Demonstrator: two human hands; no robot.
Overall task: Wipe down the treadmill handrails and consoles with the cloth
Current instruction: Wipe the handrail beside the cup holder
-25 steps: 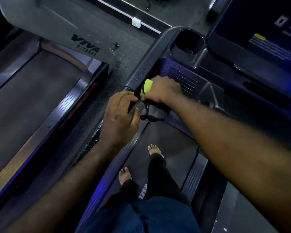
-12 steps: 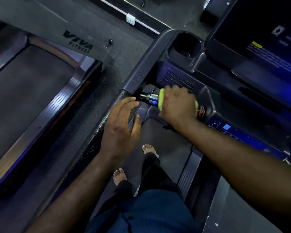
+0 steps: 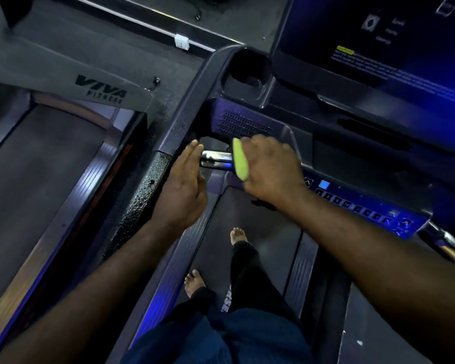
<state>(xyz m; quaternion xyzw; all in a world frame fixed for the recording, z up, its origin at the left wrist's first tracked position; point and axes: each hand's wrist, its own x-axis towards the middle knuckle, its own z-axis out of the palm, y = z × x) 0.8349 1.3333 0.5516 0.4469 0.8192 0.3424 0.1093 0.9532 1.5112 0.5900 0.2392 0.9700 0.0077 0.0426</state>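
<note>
Cloth [image 3: 240, 160], yellow-green and bunched, sits just above the middle of the view, wrapped over a shiny metal grip bar [image 3: 216, 159] on the front of the treadmill. The right hand [image 3: 269, 169] curls round the cloth and the bar beneath it, so only the cloth's edge shows at 9 o'clock of the knuckles. At 9 o'clock of the cloth the left hand [image 3: 184, 185] is flat, fingers straight and together, with its fingertips just beside the bar's bare end; contact cannot be told. The dark side handrail [image 3: 179, 122] runs past that hand toward 12 o'clock. A cup holder [image 3: 247, 72] lies at 12 o'clock, the console screen [image 3: 378, 48] at 2 o'clock and a lit button strip [image 3: 357, 206] at 4 o'clock. Bare feet [image 3: 238, 236] stand on the belt [image 3: 268, 248] at 6 o'clock. A neighbouring treadmill [image 3: 100, 91] marked VIVA FITNESS lies at 10 o'clock.
</note>
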